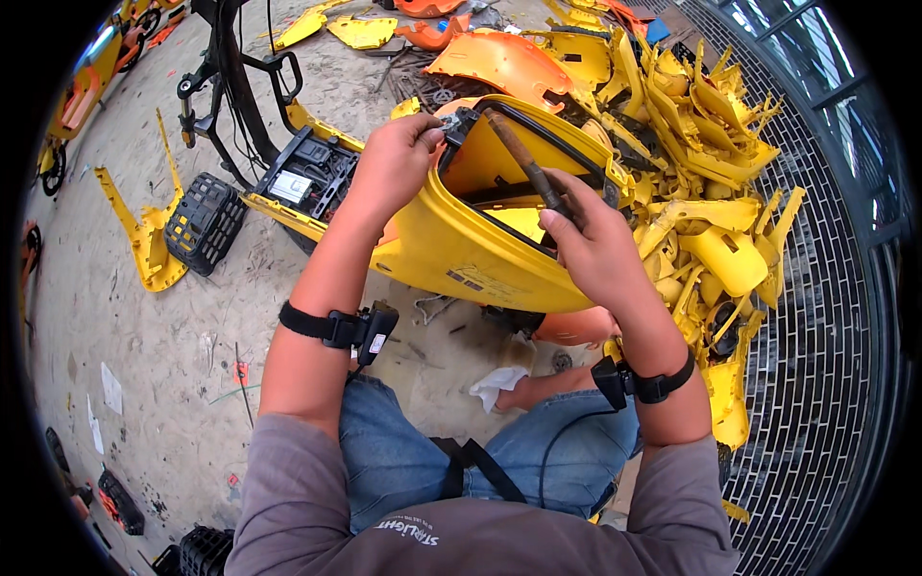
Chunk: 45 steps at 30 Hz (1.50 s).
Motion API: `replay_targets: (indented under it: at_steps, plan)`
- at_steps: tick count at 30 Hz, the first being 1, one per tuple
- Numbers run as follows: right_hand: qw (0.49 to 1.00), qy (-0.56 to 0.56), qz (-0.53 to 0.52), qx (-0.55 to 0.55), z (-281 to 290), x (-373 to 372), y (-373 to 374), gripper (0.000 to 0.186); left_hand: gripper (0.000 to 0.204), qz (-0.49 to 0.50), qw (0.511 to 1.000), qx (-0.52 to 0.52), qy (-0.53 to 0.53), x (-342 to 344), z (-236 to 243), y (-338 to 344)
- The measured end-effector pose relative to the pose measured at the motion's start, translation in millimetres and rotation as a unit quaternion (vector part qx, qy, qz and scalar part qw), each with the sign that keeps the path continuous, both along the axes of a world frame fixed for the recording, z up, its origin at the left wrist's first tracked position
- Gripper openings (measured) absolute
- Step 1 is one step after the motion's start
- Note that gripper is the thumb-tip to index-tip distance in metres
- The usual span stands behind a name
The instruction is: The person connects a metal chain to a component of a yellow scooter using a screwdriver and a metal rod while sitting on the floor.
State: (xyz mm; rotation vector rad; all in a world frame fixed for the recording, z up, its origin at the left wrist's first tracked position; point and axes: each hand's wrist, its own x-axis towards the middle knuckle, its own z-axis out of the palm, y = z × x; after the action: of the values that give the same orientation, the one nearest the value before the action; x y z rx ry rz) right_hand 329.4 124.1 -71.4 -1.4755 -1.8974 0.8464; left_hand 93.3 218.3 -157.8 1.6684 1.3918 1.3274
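A pile of yellow panels lies beyond the right end of the yellow shell in front of our legs. Off its left end, an open tray holds a pale box. Our right hand wraps around a rod slanting over the shell's opening; our left hand, nearly closed, pinches a dark fitting at the far-left rim. We seem to be working that rim; levering would call for a steady left hold.

Rusty rod over yellow shell
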Motion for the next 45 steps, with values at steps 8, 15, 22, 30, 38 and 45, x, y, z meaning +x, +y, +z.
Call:
replay_targets:
  at_steps: [8,15,22,30,38,45]
  plan:
    - [0.989,-0.142,0.030,0.018,11,-26,38,0.039,0.022,0.030,0.987,0.108,0.117,-5,-12,18]
    - [0.977,-0.157,0.083,0.118,-19,-25,65,0.040,0.019,0.001,0.983,0.090,0.160,-7,-4,24]
    - [0.971,-0.188,0.077,0.130,-27,-31,69,0.041,0.015,-0.003,0.983,0.102,0.152,-10,-10,30]
    - [0.961,-0.183,0.091,0.184,-36,-33,71,0.042,0.015,0.003,0.985,0.083,0.151,-3,-5,28]
    - [0.973,-0.155,0.075,0.155,-30,-36,69,0.041,0.018,0.002,0.983,0.076,0.167,-4,-6,29]
    - [0.966,-0.168,0.055,0.186,-27,-41,67,0.040,0.020,0.011,0.985,0.081,0.149,-2,-6,28]
